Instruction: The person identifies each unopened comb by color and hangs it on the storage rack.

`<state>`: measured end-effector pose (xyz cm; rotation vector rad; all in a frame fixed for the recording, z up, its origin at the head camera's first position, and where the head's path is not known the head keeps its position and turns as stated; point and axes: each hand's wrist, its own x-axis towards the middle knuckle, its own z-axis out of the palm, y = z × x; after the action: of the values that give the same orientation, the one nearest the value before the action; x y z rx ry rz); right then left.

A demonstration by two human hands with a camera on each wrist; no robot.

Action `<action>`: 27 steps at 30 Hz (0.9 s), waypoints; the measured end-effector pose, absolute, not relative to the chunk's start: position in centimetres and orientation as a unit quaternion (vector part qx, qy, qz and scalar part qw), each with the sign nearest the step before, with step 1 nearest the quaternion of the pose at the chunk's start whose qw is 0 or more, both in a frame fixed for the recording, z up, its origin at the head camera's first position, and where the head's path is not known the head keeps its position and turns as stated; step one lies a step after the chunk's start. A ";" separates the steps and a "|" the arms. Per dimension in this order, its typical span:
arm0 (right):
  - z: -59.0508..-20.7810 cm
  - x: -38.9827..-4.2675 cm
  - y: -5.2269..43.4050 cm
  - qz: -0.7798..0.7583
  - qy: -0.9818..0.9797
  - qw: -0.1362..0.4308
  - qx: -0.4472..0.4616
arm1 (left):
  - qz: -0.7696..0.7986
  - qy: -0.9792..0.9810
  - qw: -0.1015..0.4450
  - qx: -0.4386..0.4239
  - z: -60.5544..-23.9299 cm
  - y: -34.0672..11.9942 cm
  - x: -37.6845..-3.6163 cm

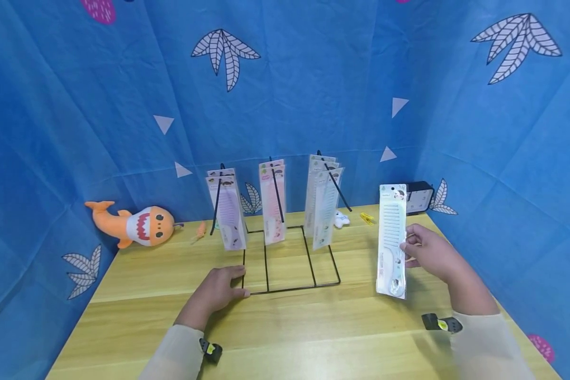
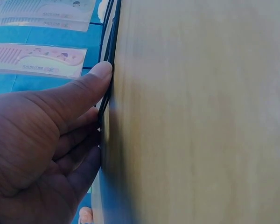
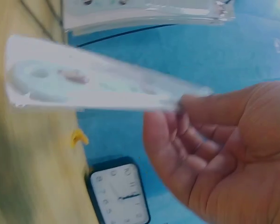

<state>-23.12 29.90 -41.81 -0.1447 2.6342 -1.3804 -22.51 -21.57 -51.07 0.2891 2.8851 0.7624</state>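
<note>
Pinning the wire rack [image 1: 290, 264] at its near corner, my left hand [image 1: 218, 290] lies flat on the table [image 1: 313, 338], fingers straight; its wrist view shows the thumb [image 2: 91, 77] against the wire. My right hand [image 1: 429, 253] pinches a packaged comb [image 1: 391, 240] upright, right of the rack (unhung, I judge). Farther back, three pegs carry combs [image 1: 273, 203]. Only the right wrist view shows the clock [image 3: 119, 193] face plainly.
</note>
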 end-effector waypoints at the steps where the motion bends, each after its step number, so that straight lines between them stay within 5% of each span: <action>1: -41.7 -23.0 29.9 -0.478 0.873 0.072 -0.063 | 0.253 0.960 0.072 0.097 -51.1 -21.6 -22.5; 11: -40.9 -21.8 28.9 -0.619 0.748 -0.005 -0.239 | 0.253 0.960 0.078 0.094 -51.1 -21.6 -22.5; 27: -42.9 -22.4 25.4 -0.575 0.766 0.054 -0.283 | 0.251 0.961 0.079 0.089 -50.6 -21.5 -22.4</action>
<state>-22.43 25.38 -42.86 -0.8584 2.3275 -1.7461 -22.41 -21.47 -50.59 0.2660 2.8760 0.7510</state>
